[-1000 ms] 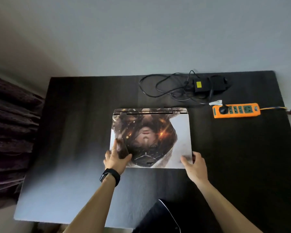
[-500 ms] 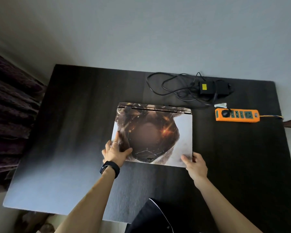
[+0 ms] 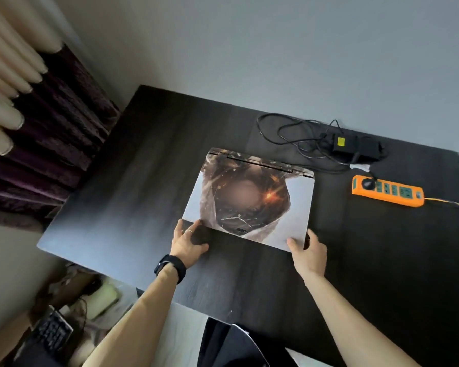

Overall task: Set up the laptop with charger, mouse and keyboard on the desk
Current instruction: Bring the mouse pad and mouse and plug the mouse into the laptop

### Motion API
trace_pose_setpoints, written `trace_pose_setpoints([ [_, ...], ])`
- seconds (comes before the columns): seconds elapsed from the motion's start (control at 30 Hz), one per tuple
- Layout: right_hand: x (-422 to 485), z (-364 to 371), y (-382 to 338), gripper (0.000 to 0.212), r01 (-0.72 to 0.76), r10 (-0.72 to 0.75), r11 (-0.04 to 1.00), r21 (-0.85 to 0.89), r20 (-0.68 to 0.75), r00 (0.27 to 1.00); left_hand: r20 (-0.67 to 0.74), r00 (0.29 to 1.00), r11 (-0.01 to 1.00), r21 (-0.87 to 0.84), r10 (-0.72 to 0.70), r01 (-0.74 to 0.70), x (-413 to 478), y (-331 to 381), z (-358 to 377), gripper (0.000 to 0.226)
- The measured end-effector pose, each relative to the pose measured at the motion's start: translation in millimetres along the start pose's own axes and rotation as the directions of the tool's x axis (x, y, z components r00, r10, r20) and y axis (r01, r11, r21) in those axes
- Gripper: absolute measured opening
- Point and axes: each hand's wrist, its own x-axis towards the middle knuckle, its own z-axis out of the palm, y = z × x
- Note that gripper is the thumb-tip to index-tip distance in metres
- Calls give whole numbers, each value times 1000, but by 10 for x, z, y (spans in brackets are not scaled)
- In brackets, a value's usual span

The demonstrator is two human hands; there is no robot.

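The left hand (image 3: 187, 242) lies on the desk (image 3: 117, 194) with fingers spread, tips touching the closed laptop (image 3: 249, 202) at its near left corner. The right hand (image 3: 306, 250) pinches the near right corner, thumb on the lid. The laptop sits mid-desk, long axis running 10 to 4 o'clock, hinge pointing away. The charger (image 3: 355, 145) lies at its 1 o'clock and the power strip (image 3: 387, 192) at 3 o'clock.

I see a dark brown-black table (image 3: 143, 181) with a fine wood grain, matt, carrying a soft pale sheen on its left part. The closed laptop (image 3: 249, 202), its lid covered by a printed picture skin, looks smooth and satin. The orange plastic power strip (image 3: 387, 192) is slightly glossy. The black plastic charger brick (image 3: 355, 145) is matt, and its thin black cable (image 3: 289, 128) looks rubbery. The dark purple curtain (image 3: 59, 123) is plush, textured cloth.
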Motion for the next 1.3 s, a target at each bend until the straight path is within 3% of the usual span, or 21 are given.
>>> trace_pose_setpoints([
  [0.07,-149,-21,-7,58,96,-97,987,-131,-1,995,-17,1000,1000,3,8,-8,-296,-93,171,71],
  [0.13,-369,-21,-33,45,303,-294,920,-248,75,953,-48,999,999,-34,3,-5,-655,-202,292,66],
  [0.2,-619,5,-73,36,506,-468,811,-293,195,862,-65,998,997,-74,-5,0,-1008,-349,333,62],
  [0.33,-1224,104,-214,28,746,-639,618,-249,393,661,-198,979,992,-124,-48,23,-1549,-676,219,58],
  [0.53,-2326,566,-417,23,934,-744,350,-72,585,324,-345,919,965,-239,-191,111,-2414,-1500,1,58],
  [0.7,-3128,1202,-511,19,978,-703,208,2,695,148,-343,881,913,-354,-326,201,-3009,-2455,-153,60],
  [1.0,-4574,2489,-348,19,979,-553,196,50,830,69,-312,795,801,-502,-520,327,-3873,-4286,-459,54],
  [1.3,-5326,3321,-304,25,976,-382,215,33,923,53,-268,754,716,-600,-600,357,-3989,-5103,-722,51],
])
